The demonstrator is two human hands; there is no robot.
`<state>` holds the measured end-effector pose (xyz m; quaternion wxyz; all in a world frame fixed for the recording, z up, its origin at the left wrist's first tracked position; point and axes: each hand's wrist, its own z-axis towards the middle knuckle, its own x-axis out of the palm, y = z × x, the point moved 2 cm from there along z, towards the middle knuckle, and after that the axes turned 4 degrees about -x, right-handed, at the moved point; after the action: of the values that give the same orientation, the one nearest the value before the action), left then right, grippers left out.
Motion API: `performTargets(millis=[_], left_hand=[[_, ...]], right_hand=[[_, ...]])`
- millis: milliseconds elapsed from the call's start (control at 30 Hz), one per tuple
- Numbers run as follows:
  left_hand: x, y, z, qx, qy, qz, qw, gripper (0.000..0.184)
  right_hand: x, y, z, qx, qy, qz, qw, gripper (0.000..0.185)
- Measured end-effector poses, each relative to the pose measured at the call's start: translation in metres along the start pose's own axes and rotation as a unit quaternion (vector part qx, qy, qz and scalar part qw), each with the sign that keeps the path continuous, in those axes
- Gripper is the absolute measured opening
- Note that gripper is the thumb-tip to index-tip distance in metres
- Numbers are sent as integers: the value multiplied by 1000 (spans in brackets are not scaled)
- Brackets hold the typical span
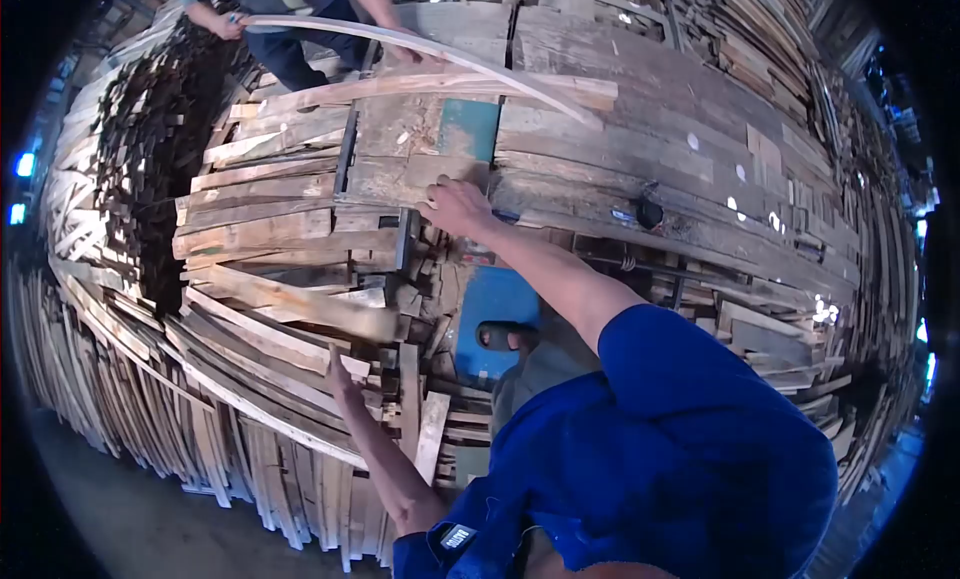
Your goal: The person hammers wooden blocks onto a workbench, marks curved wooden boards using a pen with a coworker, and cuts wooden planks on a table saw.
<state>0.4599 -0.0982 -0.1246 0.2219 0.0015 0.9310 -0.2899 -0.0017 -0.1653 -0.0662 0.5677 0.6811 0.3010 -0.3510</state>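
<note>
My right hand (458, 205) is at the near edge of a flat wooden piece (440, 167) on the worktable (385, 174), its fingers bent and close together against the piece. Lower left, my left hand (346, 381) is beside a pale board (300, 304) that is smeared by motion. Its fingers are blurred and partly hidden, so a grip cannot be made out. Below my right hand, a blue panel (487, 309) shows beside a dark metal bracket (404, 241).
Across the table a person (300, 39) holds a long curved wooden strip (440, 51). Another long board (460, 83) lies below it. Stacked planks (270, 199) surround the work area. A dark round object (650, 213) sits on the right-hand boards.
</note>
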Motion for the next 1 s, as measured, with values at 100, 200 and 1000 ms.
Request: performTargets(millis=[100,200,1000], left_hand=[[29,-16,-43,104,40,-42,993,80],[81,-1,-87,141,121,-133,974,38],[402,-120,-268,544,6,307,781,37]], right_hand=[[-8,0,-4,-7,-17,29,999,50],[-14,-4,-10,-29,-64,109,992,44],[-230,-511,-327,293,-240,62,923,35]])
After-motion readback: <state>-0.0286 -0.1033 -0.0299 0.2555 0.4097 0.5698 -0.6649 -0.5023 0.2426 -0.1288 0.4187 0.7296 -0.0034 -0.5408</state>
